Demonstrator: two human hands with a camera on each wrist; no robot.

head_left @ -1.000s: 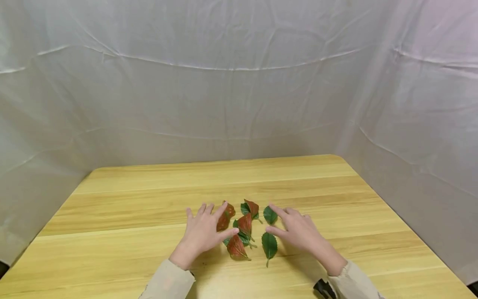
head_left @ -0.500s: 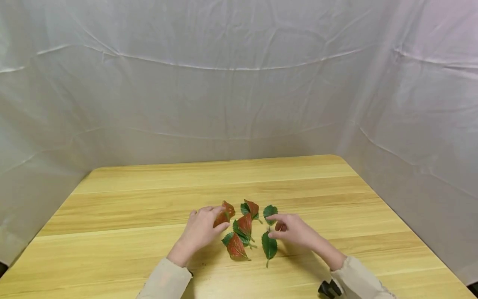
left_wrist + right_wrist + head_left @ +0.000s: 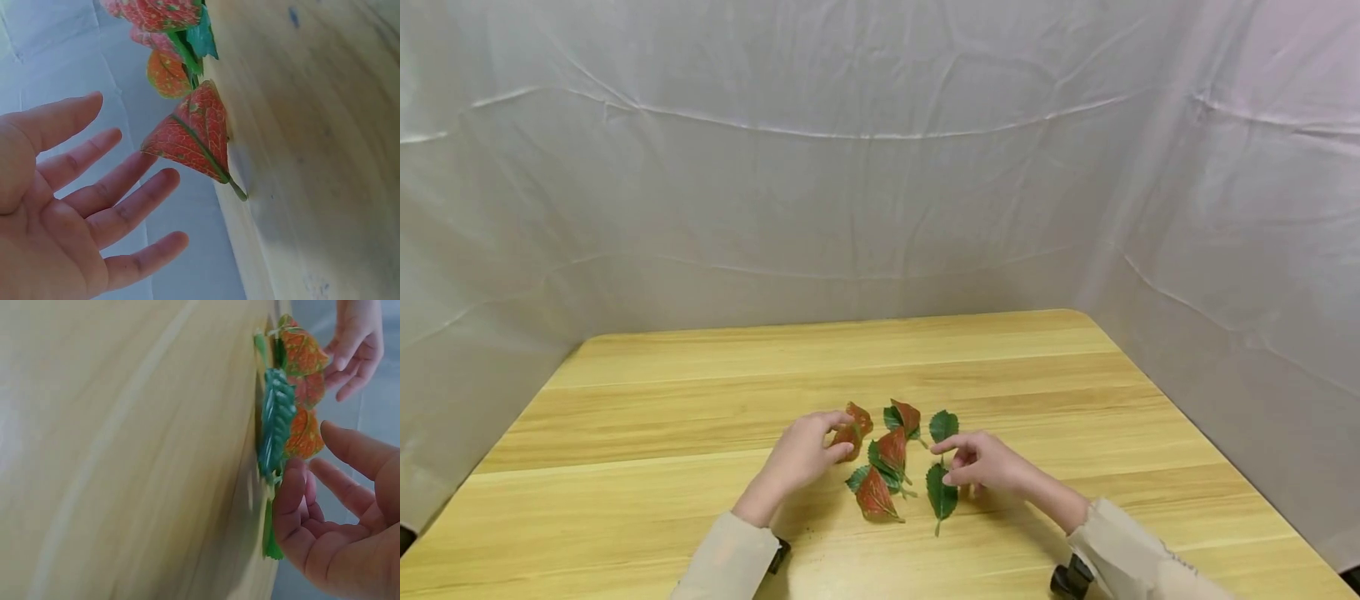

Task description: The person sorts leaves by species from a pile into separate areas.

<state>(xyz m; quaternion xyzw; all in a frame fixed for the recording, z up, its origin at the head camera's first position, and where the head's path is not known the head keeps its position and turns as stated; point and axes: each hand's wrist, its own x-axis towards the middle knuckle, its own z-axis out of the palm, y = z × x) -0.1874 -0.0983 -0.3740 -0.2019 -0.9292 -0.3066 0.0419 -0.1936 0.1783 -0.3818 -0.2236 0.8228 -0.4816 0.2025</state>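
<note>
My left hand (image 3: 801, 450) hovers at the left red leaf (image 3: 847, 447), thumb and fingers apart and loosely bent. In the left wrist view, a red leaf (image 3: 195, 134) with a green midrib stands off the wood, just past the fingertips, and nothing is in the palm. Over the right column, my right hand (image 3: 988, 462) points its index finger out with the others loosely bent, holding nothing. Its thumb overlaps the lower green leaf (image 3: 942, 496); the upper green leaf (image 3: 943, 425) lies beyond the index finger. The right wrist view shows a green leaf (image 3: 277, 422) near those fingertips.
Between the hands, red leaves lie over green ones: a far red leaf (image 3: 907, 415), a middle red leaf (image 3: 892, 448) and a near red leaf (image 3: 874, 497). The wooden table (image 3: 700, 400) is enclosed by pale sheeting (image 3: 850, 208). Dark wrist straps (image 3: 1071, 577) show at the sleeves.
Both hands have drawn back a little from their spread pose over the leaves, and their fingers have bent. The left hand has uncovered more of the red leaves. The leaves lie as before.
</note>
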